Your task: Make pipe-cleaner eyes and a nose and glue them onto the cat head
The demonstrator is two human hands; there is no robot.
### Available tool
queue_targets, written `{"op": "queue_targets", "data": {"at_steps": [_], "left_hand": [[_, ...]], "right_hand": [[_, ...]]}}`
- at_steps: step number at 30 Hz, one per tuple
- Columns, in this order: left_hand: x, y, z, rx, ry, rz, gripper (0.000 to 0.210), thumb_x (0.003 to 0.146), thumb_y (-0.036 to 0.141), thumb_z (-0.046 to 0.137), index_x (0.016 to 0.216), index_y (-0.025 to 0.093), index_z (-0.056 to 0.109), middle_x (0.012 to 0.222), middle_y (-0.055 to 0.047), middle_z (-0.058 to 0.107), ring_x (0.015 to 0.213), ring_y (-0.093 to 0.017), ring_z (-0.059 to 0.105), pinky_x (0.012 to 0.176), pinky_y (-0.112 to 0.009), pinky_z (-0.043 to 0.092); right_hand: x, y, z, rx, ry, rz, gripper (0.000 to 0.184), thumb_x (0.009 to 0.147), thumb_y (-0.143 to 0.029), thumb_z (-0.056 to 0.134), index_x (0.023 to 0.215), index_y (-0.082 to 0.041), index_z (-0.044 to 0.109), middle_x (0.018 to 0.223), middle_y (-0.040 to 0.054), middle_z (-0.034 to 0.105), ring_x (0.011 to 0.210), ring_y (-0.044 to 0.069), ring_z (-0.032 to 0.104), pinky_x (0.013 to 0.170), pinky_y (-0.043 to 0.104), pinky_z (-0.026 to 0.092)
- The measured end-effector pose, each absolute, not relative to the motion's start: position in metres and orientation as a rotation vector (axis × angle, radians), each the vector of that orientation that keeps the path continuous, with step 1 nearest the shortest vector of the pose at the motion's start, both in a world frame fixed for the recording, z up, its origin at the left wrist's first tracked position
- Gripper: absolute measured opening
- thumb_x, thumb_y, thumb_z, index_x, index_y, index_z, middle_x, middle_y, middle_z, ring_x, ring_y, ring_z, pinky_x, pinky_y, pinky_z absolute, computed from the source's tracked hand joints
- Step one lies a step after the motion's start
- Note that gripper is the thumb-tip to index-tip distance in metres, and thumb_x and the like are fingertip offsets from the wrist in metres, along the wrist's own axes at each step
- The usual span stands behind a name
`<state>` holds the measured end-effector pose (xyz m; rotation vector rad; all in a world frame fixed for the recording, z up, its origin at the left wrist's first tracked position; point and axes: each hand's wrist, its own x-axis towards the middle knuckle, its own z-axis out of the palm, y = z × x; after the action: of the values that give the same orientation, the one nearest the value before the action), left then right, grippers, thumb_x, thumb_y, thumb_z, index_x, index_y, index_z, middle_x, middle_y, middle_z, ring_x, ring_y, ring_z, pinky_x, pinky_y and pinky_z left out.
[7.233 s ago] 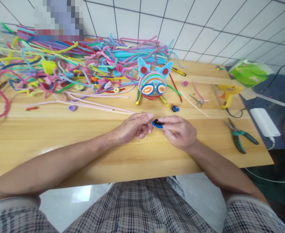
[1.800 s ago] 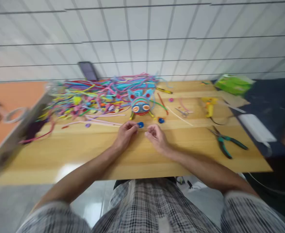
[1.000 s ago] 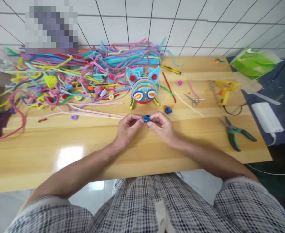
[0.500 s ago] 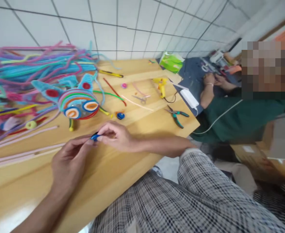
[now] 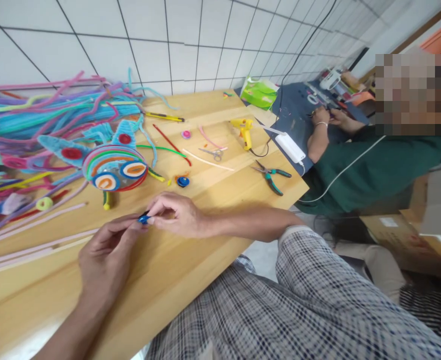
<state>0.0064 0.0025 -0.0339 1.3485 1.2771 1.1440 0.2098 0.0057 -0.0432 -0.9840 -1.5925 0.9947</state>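
Note:
My left hand (image 5: 105,255) pinches a small, dark-blue pipe cleaner piece (image 5: 143,220) between thumb and fingers, low over the table. From the other side, my right hand (image 5: 175,215) grips the same piece with its fingertips, so both hands meet on it. Fingers cover much of the piece, and its exact shape is hard to make out. Just beyond my hands sits a cat-like head (image 5: 115,155) of coiled pipe cleaners, with blue ears and white, blue and orange eyes. A blue coil (image 5: 183,181) lies near my right hand.
Bundled pipe cleaners (image 5: 55,110) heap at the left by the tiled wall. Scissors (image 5: 215,155), a yellow glue gun (image 5: 245,132), green-handled pliers (image 5: 273,177) and a yellow cutter (image 5: 164,117) lie on the wooden table (image 5: 205,260). A co-worker (image 5: 374,170) sits at right beside a white power strip (image 5: 291,146).
The view has shifted slightly, so the table things appear a little further left. Both hands keep their pinch on the blue piece, with only a slight change in its angle.

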Motion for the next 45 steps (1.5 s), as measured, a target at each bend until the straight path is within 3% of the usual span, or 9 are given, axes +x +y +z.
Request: {"op": "queue_targets", "data": {"at_steps": [10,17,24,37,45], "left_hand": [[0.005,0.002,-0.032,1.364,1.271,1.124,0.005,0.081,0.030,0.088,0.085,0.027,0.085,0.094,0.001,0.087,0.087,-0.020,0.081,0.091,-0.031,0.066],[0.006,0.002,-0.035,1.318,1.350,1.109,0.009,0.078,0.034,0.089,0.085,0.031,0.084,0.096,0.003,0.087,0.091,-0.024,0.081,0.101,-0.038,0.065],[0.006,0.003,-0.034,1.329,1.341,1.122,0.008,0.077,0.033,0.089,0.083,0.029,0.084,0.093,0.002,0.087,0.089,-0.024,0.081,0.099,-0.040,0.067],[0.007,0.003,-0.028,1.325,1.299,1.139,0.010,0.077,0.029,0.090,0.081,0.023,0.084,0.086,0.001,0.086,0.080,-0.018,0.079,0.087,-0.028,0.064],[0.013,0.000,-0.025,1.368,1.149,1.196,0.014,0.088,0.033,0.089,0.084,0.021,0.081,0.089,-0.003,0.084,0.085,-0.017,0.077,0.086,-0.028,0.062]], "right_hand": [[0.209,0.007,-0.042,-0.940,-1.622,0.934,0.013,0.100,-0.025,0.077,0.094,-0.020,0.067,0.100,0.0040,0.073,0.089,0.014,0.066,0.078,0.026,0.054],[0.209,0.009,-0.045,-0.982,-1.617,1.000,0.014,0.100,-0.024,0.080,0.096,-0.020,0.067,0.100,0.0028,0.073,0.091,0.013,0.067,0.079,0.024,0.054],[0.210,0.010,-0.046,-0.954,-1.655,0.959,0.014,0.100,-0.026,0.080,0.095,-0.020,0.068,0.100,0.0037,0.074,0.093,0.015,0.068,0.082,0.026,0.055],[0.209,0.006,-0.039,-0.970,-1.561,1.106,0.009,0.102,-0.026,0.072,0.103,-0.021,0.065,0.099,0.0005,0.072,0.088,0.012,0.068,0.080,0.025,0.056],[0.208,0.001,-0.035,-1.020,-1.540,1.084,0.013,0.100,-0.033,0.074,0.094,-0.023,0.069,0.098,0.0017,0.073,0.093,0.016,0.070,0.086,0.030,0.059]]}}
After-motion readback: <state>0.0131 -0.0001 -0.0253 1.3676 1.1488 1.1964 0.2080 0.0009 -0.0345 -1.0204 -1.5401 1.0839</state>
